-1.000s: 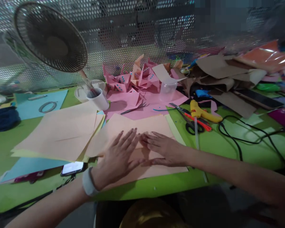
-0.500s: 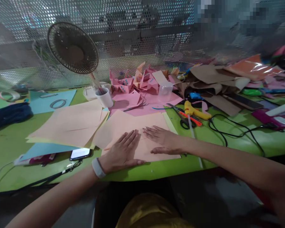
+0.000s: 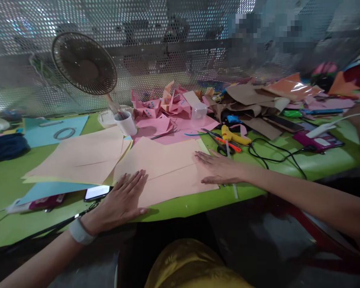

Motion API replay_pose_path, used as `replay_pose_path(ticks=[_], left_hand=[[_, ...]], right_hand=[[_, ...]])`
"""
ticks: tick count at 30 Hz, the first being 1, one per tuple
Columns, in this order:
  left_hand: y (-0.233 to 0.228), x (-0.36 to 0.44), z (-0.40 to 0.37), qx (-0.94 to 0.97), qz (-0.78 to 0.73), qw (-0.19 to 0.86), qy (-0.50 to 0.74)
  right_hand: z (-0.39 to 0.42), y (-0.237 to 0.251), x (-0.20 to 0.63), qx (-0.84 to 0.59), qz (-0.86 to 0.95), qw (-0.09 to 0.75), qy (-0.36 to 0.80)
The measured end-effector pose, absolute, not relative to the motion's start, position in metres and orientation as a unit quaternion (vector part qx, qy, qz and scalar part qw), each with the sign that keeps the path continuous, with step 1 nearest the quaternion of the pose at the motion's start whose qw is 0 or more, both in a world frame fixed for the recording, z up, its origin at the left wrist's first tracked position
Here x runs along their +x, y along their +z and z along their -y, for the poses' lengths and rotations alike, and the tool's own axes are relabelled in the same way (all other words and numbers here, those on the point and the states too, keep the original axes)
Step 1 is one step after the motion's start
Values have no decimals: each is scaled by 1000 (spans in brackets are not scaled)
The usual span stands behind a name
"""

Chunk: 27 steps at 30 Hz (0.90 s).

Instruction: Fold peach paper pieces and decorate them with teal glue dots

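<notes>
A peach sheet of paper (image 3: 168, 164) lies in front of me with a crease line running across its middle. My left hand (image 3: 123, 198) rests flat on its left end, fingers stretched out. On the right end, my right hand (image 3: 217, 167) lies palm down with its fingers a little spread. Neither hand holds anything. To the left, a second peach sheet (image 3: 78, 156), also with a line across it, lies on yellow and blue paper and reaches beside the first sheet. A strip of pale yellow paper shows under the first sheet's far right corner.
Behind the sheets stand a white cup (image 3: 126, 123) and a fan (image 3: 85, 64). Pink folded paper (image 3: 177, 102) is heaped at the back. Right of the sheet lie scissors (image 3: 223, 149), a yellow glue gun (image 3: 234, 136) and its black cord. A lit phone (image 3: 97, 193) lies near the front left.
My hands have moved apart, the left one leftward and the right one rightward, uncovering the sheet's middle and its crease line. The view has shifted slightly to the right.
</notes>
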State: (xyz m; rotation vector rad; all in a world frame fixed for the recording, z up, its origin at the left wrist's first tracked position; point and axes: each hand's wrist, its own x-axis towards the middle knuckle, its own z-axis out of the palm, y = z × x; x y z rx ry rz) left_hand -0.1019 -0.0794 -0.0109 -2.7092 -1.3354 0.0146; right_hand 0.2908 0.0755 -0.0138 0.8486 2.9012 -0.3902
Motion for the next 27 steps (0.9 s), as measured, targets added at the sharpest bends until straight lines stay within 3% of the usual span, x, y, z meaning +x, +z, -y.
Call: replay_pose_path(ticks=[5, 13, 22, 27], left_hand=[[-9, -107, 87, -894, 445, 52, -2], [-10, -108, 84, -898, 434, 70, 5], [-10, -111, 82, -899, 433, 66, -4], [-12, -104, 75, -893, 447, 56, 15]], right_hand=[[-63, 8, 268, 309, -947, -13, -91], [-29, -5, 145, 126, -986, -30, -105], [-58, -20, 259, 292, -949, -5, -114], [-70, -12, 276, 339, -936, -45, -82]])
